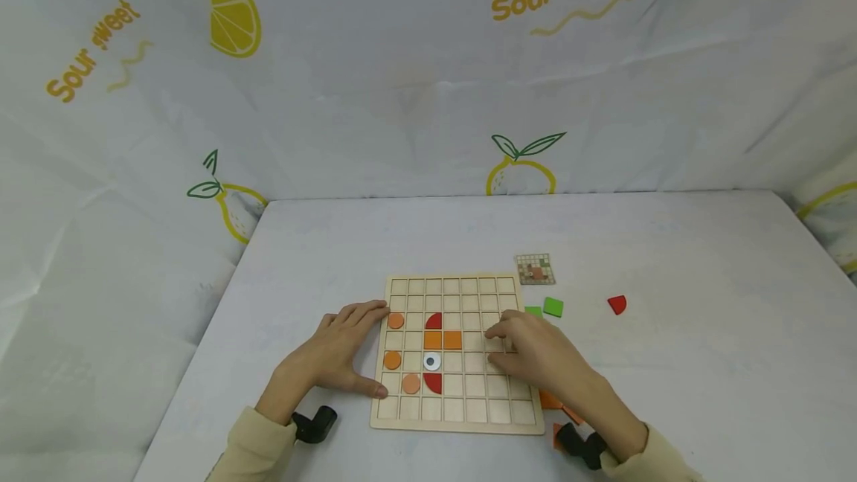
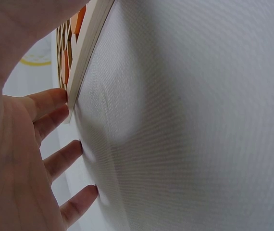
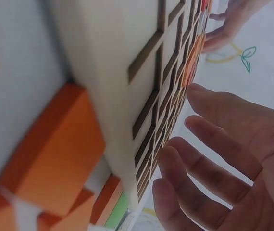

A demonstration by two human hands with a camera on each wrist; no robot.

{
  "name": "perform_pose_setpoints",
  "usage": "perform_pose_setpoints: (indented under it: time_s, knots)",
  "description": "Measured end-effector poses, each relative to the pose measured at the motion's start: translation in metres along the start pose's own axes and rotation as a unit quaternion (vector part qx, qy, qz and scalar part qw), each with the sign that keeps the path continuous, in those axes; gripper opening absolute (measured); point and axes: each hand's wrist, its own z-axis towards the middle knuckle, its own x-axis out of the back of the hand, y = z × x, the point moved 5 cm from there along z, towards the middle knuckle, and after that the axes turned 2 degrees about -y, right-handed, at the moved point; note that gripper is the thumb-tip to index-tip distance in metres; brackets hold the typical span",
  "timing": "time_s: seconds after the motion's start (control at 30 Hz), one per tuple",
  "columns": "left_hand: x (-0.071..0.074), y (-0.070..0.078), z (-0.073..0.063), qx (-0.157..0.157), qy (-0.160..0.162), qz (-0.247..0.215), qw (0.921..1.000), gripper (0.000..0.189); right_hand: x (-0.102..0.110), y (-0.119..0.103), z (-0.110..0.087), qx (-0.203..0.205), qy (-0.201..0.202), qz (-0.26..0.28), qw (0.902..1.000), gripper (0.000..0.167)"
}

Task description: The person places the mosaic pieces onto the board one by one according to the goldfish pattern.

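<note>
A wooden grid board [image 1: 477, 412] lies on the table with flat pieces set in its left half. My left hand [image 1: 337, 354] is spread along the board's left side, thumb and index fingertip at its edge. Over the right part of the board hovers my right hand [image 1: 539, 349], fingers loosely bent with nothing between them. In the cells are orange discs [image 1: 392, 360], two orange squares [image 1: 452, 340], two red quarter-circles [image 1: 433, 383] and a white eye disc [image 1: 432, 361]. The right wrist view shows that hand's fingers [image 3: 214, 168] apart beside the grid.
Orange pieces [image 3: 60, 149] lie against the board's near right side, partly under my right forearm. Green squares [image 1: 553, 307] and a red quarter-circle [image 1: 617, 305] sit to the right. A small pattern card [image 1: 535, 269] rests by the far right corner.
</note>
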Motion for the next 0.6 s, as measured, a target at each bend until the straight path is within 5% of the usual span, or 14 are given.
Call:
perform_pose_setpoints:
  time_s: [0.6]
  knots:
    - [-0.001,-0.001,0.001,0.001,-0.002,0.004,1.0,0.117,0.015,0.046,-0.043,-0.038,-0.012,-0.007,0.9992,0.026]
